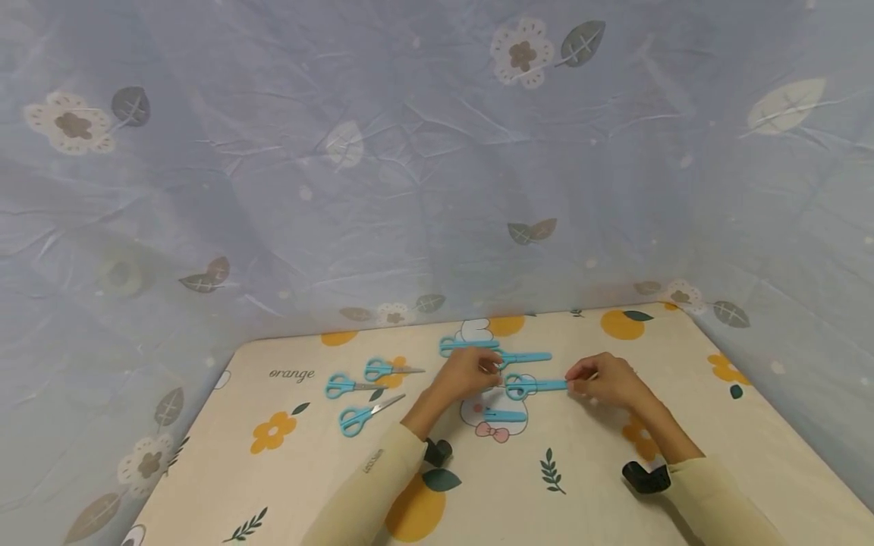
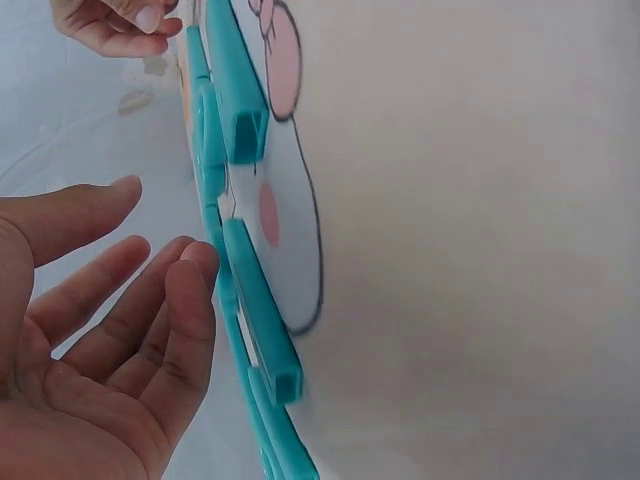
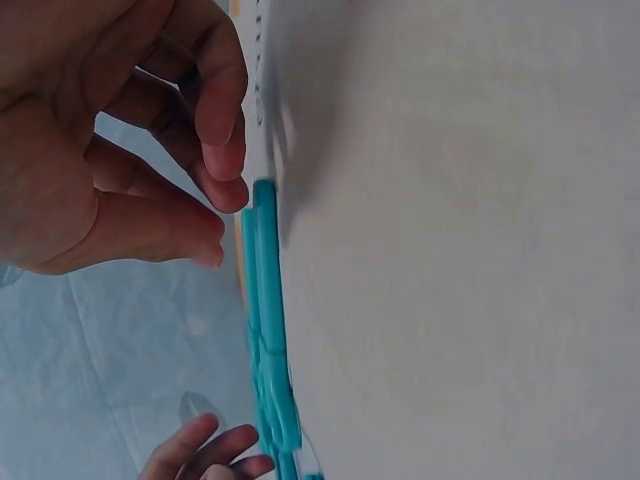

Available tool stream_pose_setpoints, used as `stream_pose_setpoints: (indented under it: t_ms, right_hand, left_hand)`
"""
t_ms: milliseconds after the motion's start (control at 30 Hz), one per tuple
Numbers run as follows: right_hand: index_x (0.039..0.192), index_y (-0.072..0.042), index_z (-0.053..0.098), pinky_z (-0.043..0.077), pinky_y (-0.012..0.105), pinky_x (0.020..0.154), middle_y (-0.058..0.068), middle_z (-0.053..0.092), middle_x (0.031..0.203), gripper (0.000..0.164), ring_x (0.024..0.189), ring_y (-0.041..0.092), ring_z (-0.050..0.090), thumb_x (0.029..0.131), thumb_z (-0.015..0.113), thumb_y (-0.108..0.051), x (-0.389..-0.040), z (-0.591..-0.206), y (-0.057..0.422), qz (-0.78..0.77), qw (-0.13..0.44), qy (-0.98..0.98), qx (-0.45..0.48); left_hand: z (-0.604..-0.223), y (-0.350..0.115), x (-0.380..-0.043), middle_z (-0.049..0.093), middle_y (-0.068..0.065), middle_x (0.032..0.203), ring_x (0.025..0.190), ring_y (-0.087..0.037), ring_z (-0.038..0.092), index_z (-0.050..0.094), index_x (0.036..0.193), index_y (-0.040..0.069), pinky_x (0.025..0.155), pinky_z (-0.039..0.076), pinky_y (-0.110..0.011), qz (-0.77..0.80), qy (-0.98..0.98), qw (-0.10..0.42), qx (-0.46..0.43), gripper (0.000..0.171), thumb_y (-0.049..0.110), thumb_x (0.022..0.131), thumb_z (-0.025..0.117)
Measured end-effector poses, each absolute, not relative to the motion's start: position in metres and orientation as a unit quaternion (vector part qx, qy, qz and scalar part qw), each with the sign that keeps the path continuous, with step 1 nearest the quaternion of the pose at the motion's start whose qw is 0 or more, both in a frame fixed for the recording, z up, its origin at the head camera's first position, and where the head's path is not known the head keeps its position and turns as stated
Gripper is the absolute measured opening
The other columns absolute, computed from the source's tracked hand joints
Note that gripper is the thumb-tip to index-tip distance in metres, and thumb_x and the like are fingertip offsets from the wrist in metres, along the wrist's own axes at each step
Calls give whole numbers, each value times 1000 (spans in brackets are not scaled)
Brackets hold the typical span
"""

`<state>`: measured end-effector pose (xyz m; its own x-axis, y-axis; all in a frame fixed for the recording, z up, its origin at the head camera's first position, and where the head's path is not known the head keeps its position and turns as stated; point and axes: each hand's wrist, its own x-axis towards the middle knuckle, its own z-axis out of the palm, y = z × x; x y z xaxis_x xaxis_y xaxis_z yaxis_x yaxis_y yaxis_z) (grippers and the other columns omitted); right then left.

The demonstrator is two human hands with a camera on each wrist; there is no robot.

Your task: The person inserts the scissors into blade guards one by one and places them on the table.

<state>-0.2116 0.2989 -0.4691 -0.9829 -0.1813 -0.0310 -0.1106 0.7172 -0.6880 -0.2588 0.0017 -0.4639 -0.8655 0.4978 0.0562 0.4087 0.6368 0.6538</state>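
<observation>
L hand (image 1: 470,373) & R hand (image 1: 609,380) both look relaxed w/ nothing gripped, at either end of the capped scissors (image 1: 546,385) on the tablecloth (image 1: 498,500), w/ bare scissors (image 1: 357,386) off left, prob so they don't mix, & a loose cover (image 1: 506,416) near for quick reach imo.

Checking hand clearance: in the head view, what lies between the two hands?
A nearer pair of blue scissors and a farther pair, both with covered blades. The head view shows them between the left hand and right hand.
</observation>
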Motion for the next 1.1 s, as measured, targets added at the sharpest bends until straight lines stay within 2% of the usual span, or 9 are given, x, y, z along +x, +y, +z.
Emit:
stream_pose_setpoints:
  t_ms: [300,567,1100]
  right_hand:
    - [110,-3,80,55,30,62,4,77,95,19,79,16,67,96,80,-16,-207,-466,280,-368,55,922,-105]
    - [110,-3,81,53,26,63,3,77,97,19,81,16,63,95,81,-16,-206,-464,267,-366,57,920,-125]
    - [107,-6,81,48,24,67,0,77,95,18,81,15,58,94,82,-17,-209,-465,234,-356,69,915,-177]
  left_hand:
    - [-469,-21,-260,81,-13,110,101,-26,78,79,121,1,88,64,-34,348,897,42,270,28,11,95,80]
    - [-470,-38,-260,81,-7,103,95,-20,76,80,120,5,81,61,-29,330,911,33,245,27,14,95,81]
    - [-470,-76,-254,80,-12,113,104,-26,76,77,124,3,90,63,-39,350,906,39,235,31,16,97,80]
